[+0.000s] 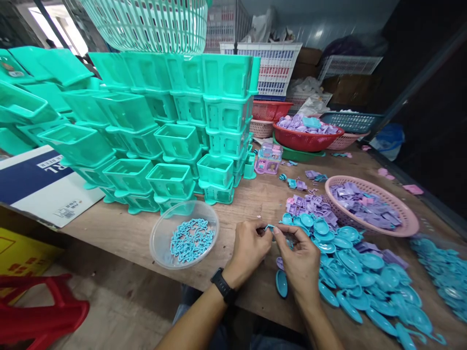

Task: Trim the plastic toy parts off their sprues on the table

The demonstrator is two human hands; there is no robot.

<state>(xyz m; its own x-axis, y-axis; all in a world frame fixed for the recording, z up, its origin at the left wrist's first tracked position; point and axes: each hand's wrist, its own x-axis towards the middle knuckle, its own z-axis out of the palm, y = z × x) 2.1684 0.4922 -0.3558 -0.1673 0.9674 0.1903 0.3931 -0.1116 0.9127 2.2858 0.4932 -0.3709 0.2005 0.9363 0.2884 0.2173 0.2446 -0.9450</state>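
Note:
My left hand [251, 248], with a black watch on its wrist, is closed in a pinch on a small blue plastic piece [270, 227]. Opposite it, my right hand [297, 255] pinches the same piece between thumb and finger. Most of the piece is hidden by my fingertips, so its full shape does not show. Left of my hands stands a clear plastic bowl [157, 245] with many small blue hook-like pieces [191, 240] in it. Beside my right hand spreads a heap of blue oval dish-shaped parts [350, 262]. One blue oval part [281, 283] lies apart near the table edge.
Stacked green plastic boxes [177, 141] rise at the back left, with a pale green basket [153, 24] on top. A pink basket [408, 218] of purple parts and a red basket [308, 138] stand to the right. A red stool [44, 311] is at lower left.

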